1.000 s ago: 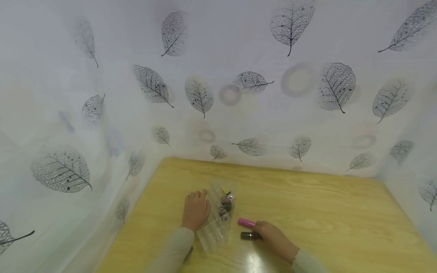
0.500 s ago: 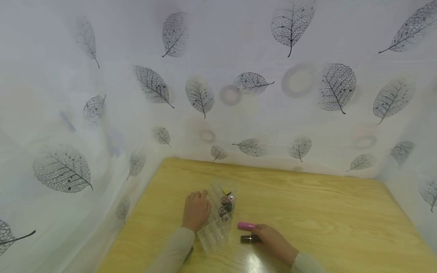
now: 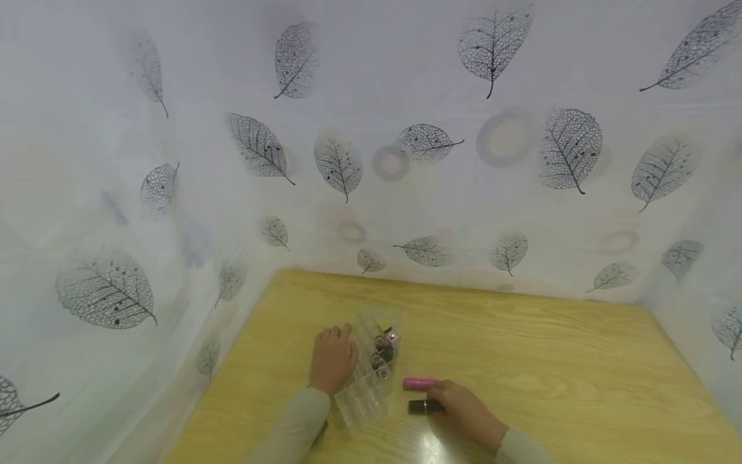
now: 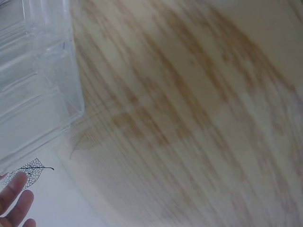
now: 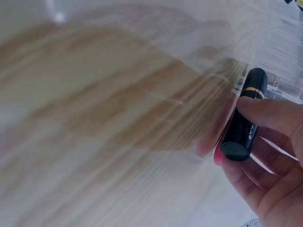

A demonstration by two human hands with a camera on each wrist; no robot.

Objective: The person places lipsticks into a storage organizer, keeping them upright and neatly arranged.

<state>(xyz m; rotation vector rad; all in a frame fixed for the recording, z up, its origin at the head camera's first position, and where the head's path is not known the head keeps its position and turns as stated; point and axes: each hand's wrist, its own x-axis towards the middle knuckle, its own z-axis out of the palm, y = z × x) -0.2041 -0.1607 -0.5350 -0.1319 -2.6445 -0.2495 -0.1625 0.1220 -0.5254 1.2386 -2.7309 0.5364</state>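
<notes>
My right hand [image 3: 466, 411] pinches a black lipstick tube [image 5: 246, 116] with a gold band, thumb on top and fingers beneath. Right beside it is a pink tube [image 3: 418, 384], mostly hidden behind the black one in the right wrist view; whether it is gripped too is unclear. My left hand [image 3: 334, 359] rests at the left side of a clear compartment organizer [image 3: 362, 401]; its fingers [image 4: 20, 208] look loosely extended in the left wrist view. Several lipsticks [image 3: 378, 359] stand in the organizer's right-hand compartments.
A wooden table [image 3: 539, 361] lies under everything. White sheeting [image 3: 371, 193] with leaf prints encloses its back and sides. A dark object [image 3: 320, 433] shows partly behind the left sleeve.
My right hand has moved slightly toward me with the black lipstick. The pink tube now lies more level than a second ago. My left hand and the organizer have stayed put.
</notes>
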